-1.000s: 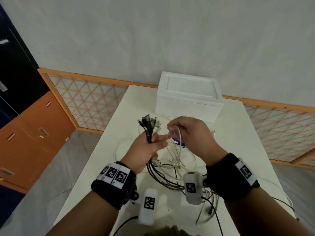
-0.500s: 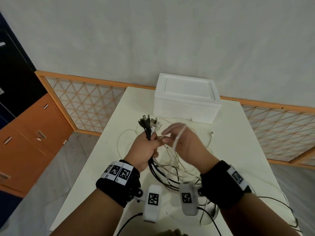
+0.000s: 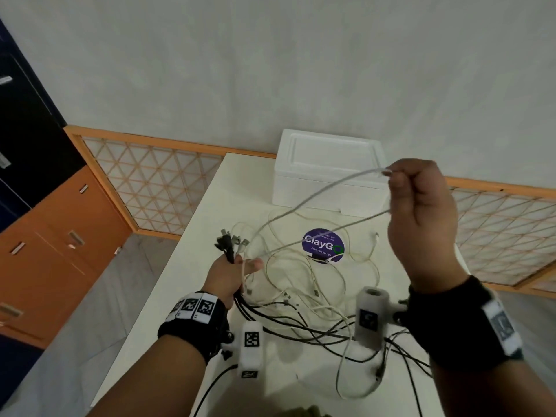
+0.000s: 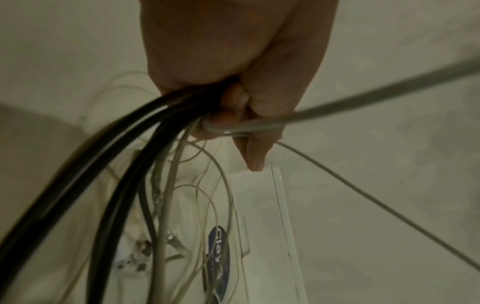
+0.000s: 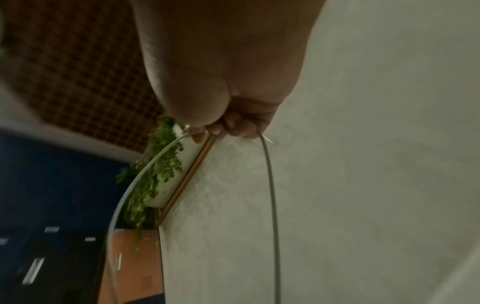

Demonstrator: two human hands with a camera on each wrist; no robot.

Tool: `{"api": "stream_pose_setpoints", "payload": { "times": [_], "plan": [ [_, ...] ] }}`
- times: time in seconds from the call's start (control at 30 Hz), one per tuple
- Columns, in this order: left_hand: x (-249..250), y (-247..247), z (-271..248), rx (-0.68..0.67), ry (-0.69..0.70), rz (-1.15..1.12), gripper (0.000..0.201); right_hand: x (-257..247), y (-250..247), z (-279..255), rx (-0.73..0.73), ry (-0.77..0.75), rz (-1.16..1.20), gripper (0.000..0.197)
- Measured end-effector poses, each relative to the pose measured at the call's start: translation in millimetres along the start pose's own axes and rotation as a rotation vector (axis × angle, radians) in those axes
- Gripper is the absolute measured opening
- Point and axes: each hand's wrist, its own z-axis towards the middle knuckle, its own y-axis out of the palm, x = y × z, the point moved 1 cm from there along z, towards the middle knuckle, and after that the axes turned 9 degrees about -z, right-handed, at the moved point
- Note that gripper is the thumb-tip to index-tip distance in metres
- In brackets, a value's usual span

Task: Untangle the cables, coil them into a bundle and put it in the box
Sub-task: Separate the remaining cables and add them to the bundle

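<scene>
My left hand (image 3: 230,273) grips a bunch of black and white cables (image 3: 230,245) near their plug ends, low over the table's left half; its curled fingers (image 4: 233,115) show in the left wrist view. My right hand (image 3: 421,203) is raised at the right and pinches a white cable (image 3: 316,194) that runs in two strands down to the left hand. The same white cable (image 5: 270,185) hangs from the right hand's fingertips (image 5: 228,127). More tangled cables (image 3: 307,293) lie loose on the table. The white foam box (image 3: 328,173) stands closed at the far end.
A round purple sticker (image 3: 323,245) lies on the white table (image 3: 198,290) under the cables. Wooden lattice panels (image 3: 150,182) run behind the table, with orange cabinets (image 3: 45,236) on the left. The table's left edge is near my left forearm.
My right hand has left the left hand and risen up and to the right, drawing a white cable out of the tangle. The left hand has kept its hold on the bunch.
</scene>
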Motion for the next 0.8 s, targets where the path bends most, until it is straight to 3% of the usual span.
{"api": "stream_pose_setpoints", "payload": {
  "times": [0.07, 0.17, 0.3, 0.4, 0.47, 0.53, 0.6, 0.63, 0.67, 0.73, 0.8],
  "plan": [
    [-5, -6, 6, 0.047, 0.028, 0.087, 0.027, 0, -15, 1, 0.049, -0.143, -0.200, 0.015],
    [-12, -14, 12, 0.071, -0.015, 0.081, 0.031, -2, -39, 6, 0.173, -0.251, -0.317, 0.020],
    [-12, -15, 16, 0.057, -0.009, 0.139, 0.033, 2, -52, 5, 0.168, -0.374, -0.542, 0.021],
    [-7, -15, 19, 0.085, 0.024, 0.147, 0.025, 12, -61, 4, 0.209, -0.343, -0.667, 0.021],
    [-5, -17, 18, 0.138, 0.028, 0.040, 0.032, 20, -69, 4, 0.181, -0.263, -0.774, 0.023],
    [2, -16, 14, 0.166, 0.021, -0.125, 0.026, 34, -70, 5, -0.067, -0.098, -0.954, 0.020],
    [13, -11, 5, 0.140, 0.012, -0.253, 0.022, 45, -60, 3, -0.487, 0.180, -1.174, 0.017],
    [17, -8, 0, 0.110, 0.011, -0.295, 0.022, 47, -52, -1, -0.680, 0.240, -1.201, 0.022],
    [22, -3, -5, 0.072, 0.014, -0.330, 0.021, 47, -40, -7, -0.820, 0.245, -1.116, 0.028],
    [29, 11, -19, -0.022, 0.022, -0.384, 0.022, 31, -4, -24, -0.923, 0.231, -0.698, 0.043],
    [35, 27, -35, -0.117, 0.041, -0.406, 0.028, 6, 42, -47, -1.036, 0.224, -0.332, 0.076]
  ]
}}
